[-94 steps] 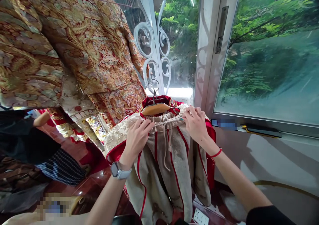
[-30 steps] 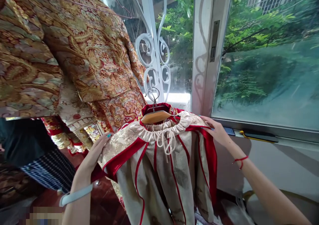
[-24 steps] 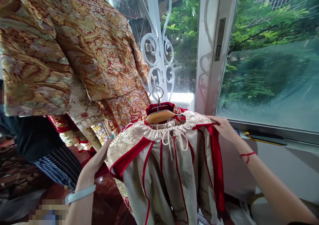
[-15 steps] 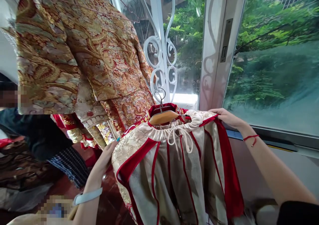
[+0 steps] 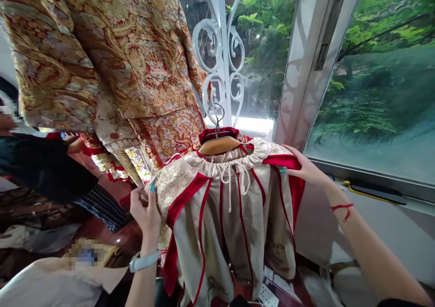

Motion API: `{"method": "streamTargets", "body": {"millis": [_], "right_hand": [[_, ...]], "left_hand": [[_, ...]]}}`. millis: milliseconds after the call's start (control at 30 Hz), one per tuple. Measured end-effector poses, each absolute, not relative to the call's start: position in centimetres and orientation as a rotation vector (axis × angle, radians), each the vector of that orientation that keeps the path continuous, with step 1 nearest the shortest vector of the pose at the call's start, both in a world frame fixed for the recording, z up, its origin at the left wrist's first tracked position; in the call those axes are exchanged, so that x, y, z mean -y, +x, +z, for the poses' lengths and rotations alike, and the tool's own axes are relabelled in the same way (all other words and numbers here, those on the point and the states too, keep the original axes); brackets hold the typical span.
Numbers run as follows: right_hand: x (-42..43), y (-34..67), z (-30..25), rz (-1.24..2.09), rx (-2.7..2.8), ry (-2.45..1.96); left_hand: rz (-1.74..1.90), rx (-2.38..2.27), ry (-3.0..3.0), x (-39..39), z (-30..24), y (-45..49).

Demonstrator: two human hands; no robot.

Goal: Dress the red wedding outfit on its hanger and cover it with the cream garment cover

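Observation:
A cream and red embroidered garment (image 5: 224,216) with a tied drawstring waist hangs on a wooden hanger (image 5: 219,145) hooked on the white scrolled window grille (image 5: 220,58). My left hand (image 5: 147,209), a pale watch band on its wrist, grips the garment's left shoulder edge, fingers curled round the cloth. My right hand (image 5: 304,169), with a red string bracelet on the wrist, lies over the garment's right shoulder and pinches the red trim there.
A large gold and red brocade robe (image 5: 102,58) hangs at upper left. Another person in dark clothes (image 5: 44,175) is at the left. The window frame (image 5: 306,62) and sill (image 5: 374,189) run on the right. A power strip (image 5: 267,295) lies on the dark red floor.
My left hand has closed on the garment's left shoulder edge. My right hand has slid down onto the right shoulder. Before that, both hands left the drawstring, now tied.

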State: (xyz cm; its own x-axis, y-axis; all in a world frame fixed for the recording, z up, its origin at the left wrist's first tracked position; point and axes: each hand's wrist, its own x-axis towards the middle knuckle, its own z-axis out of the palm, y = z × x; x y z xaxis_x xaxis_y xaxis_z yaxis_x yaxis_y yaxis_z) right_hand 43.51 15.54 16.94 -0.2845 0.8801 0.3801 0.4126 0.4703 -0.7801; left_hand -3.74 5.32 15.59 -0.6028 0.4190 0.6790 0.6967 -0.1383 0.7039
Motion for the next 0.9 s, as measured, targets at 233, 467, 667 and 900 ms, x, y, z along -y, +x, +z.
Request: {"method": "streamTargets", "body": {"millis": [233, 467, 667, 900], "right_hand": [[-13.2, 42.1, 13.1, 0.531, 1.819, -1.193], [-10.1, 37.4, 8.9, 0.236, 1.532, -1.441], [-11.5, 37.5, 6.8, 0.105, 1.506, -1.348], [-4.8, 37.6, -1.6, 0.343, 1.354, -1.581]], "left_hand": [[-1.434, 1.857, -1.635, -2.0, 9.9, -1.2], [-1.605, 2.128, -1.193, -1.2, 5.5, 0.7], [-1.556, 2.138, -1.199, -2.3, 4.7, 0.4], [-1.799, 2.443, -1.367, 3.8, -0.7, 0.0]]}}
